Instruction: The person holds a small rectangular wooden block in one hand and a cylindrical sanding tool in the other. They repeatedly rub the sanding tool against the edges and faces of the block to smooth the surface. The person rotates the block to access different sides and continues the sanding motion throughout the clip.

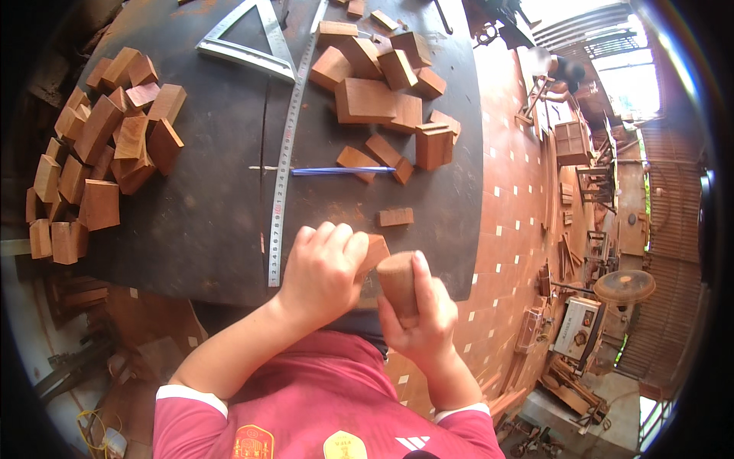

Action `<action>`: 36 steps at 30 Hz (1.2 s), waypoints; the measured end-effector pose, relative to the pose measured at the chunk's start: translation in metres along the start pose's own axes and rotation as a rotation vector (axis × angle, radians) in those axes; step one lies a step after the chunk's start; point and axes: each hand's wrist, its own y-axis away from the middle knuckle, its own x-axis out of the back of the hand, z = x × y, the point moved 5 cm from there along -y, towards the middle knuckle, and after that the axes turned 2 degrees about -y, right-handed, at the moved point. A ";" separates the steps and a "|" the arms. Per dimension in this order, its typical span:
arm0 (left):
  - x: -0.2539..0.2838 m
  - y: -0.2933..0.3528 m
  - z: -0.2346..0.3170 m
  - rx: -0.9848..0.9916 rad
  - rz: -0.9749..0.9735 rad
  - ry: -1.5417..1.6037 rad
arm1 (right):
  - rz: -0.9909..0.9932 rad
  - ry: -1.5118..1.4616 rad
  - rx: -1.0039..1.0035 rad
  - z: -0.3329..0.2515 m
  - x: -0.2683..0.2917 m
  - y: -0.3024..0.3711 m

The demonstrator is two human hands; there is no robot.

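My left hand (325, 264) is closed around a reddish-brown wooden block (374, 254), whose end shows past the fingers near the table's front edge. Just beside it, my right hand (424, 317) grips a tan block with a rounded end (399, 287), thumb and fingers along its sides. Whether the two pieces touch, I cannot tell. Beyond my hands lies a small wooden block (395, 217) on the dark table (199, 222). Left of my left hand runs a steel ruler (280, 206), and a blue pen (344, 170) lies to its right.
A curved pile of wooden blocks (99, 126) covers the table's left side. Another heap of blocks (367, 99) sits at the far right. A metal set square (248, 50) lies between them. On the right, past the tiled floor (505, 229), are a fan (625, 288) and a person (566, 73).
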 end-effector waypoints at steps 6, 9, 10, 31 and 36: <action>0.003 -0.005 -0.004 0.031 0.058 0.036 | 0.113 -0.163 -0.054 0.008 -0.001 -0.021; 0.000 -0.003 -0.001 0.032 0.059 0.013 | 0.141 -0.198 -0.056 0.009 0.002 -0.022; -0.001 -0.003 -0.003 0.025 0.079 0.013 | 0.130 -0.191 -0.058 0.009 0.003 -0.024; -0.005 0.004 0.003 0.024 0.114 -0.052 | 0.148 -0.084 0.043 0.012 -0.003 -0.016; -0.003 0.003 0.002 0.037 0.088 -0.006 | 0.157 -0.171 -0.032 0.023 -0.008 -0.036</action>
